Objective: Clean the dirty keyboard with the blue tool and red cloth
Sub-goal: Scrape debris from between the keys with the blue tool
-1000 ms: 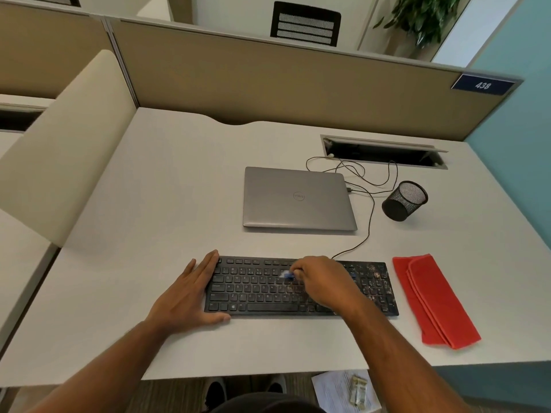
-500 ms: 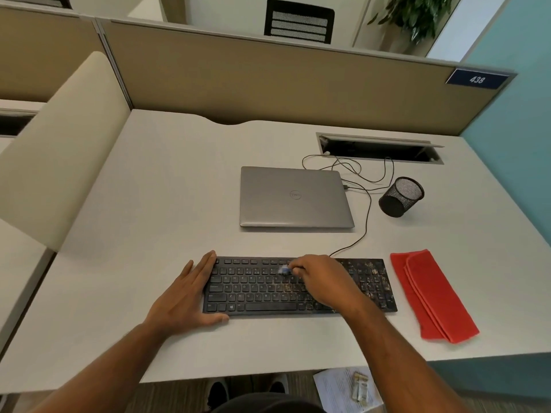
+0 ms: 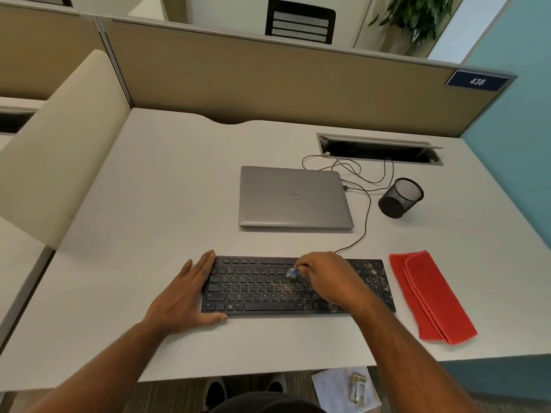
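white desk (image 3: 155, 204), beige partition (image 3: 268, 81), teal wall (image 3: 518, 120)

Light: bright, even, soft overhead office light
Shadows: faint beside the laptop (image 3: 295, 196) and mesh cup (image 3: 400, 198)
Edges: wide-angle bending bowed the tabletop (image 3: 149, 204)
Blur: slight at the blue tool (image 3: 292, 273)

Over the last second the right hand (image 3: 329, 281), gripping the blue tool (image 3: 292, 273), has slid slightly toward the far key rows of the keyboard (image 3: 256, 289), the tool's tip now a little farther from the person.
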{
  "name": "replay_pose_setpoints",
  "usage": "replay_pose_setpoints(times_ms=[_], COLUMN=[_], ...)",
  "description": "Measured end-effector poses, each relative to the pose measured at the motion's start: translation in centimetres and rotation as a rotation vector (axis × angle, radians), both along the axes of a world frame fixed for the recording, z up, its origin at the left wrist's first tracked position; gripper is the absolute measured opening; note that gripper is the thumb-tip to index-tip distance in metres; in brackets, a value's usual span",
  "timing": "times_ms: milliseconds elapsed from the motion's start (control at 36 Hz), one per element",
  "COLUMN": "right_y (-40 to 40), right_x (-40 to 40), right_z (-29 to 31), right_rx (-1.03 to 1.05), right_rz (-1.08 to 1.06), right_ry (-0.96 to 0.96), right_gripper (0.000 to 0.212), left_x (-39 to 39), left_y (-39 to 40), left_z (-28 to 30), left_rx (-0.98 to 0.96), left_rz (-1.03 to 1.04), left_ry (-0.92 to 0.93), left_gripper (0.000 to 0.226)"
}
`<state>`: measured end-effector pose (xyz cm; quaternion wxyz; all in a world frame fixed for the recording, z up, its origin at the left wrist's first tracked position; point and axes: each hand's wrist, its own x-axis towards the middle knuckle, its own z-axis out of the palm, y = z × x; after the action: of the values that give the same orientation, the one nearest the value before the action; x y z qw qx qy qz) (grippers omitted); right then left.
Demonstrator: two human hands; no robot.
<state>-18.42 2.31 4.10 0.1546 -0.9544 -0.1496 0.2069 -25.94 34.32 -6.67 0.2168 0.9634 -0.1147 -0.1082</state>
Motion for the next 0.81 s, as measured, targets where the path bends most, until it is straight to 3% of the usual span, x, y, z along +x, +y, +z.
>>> replay_pose_setpoints(times_ms=[250, 389, 556, 667, 806], right_y=[-0.5, -0.9, -1.3, -1.3, -1.6], right_x=[-0.4, -0.1, -0.4, -0.4, -0.8], right_z=[0.0, 0.0, 0.1, -0.2, -0.6], right_rx=[0.049, 0.024, 0.031, 0.072, 0.034], right_rz=[-0.022, -0.077, -0.069, -0.115, -0.109], right_ry=[0.055, -0.022, 0.087, -0.013, 0.094], right_gripper=[0.026, 0.029, 0.026, 0.028, 0.026], left_x=[-0.2, -0.2, -0.1, 0.0, 0.0], left_y=[-0.4, -0.4, -0.2, -0.2, -0.1], left_z=[0.9, 0.8, 0.5, 0.4, 0.2], left_rx=[0.006, -0.007, -0.009, -0.015, -0.008], left_rz=[-0.009, -0.008, 0.003, -0.011, -0.018], left_ry=[0.026, 0.016, 0.018, 0.003, -0.008], left_gripper=[0.134, 0.136, 0.138, 0.138, 0.138])
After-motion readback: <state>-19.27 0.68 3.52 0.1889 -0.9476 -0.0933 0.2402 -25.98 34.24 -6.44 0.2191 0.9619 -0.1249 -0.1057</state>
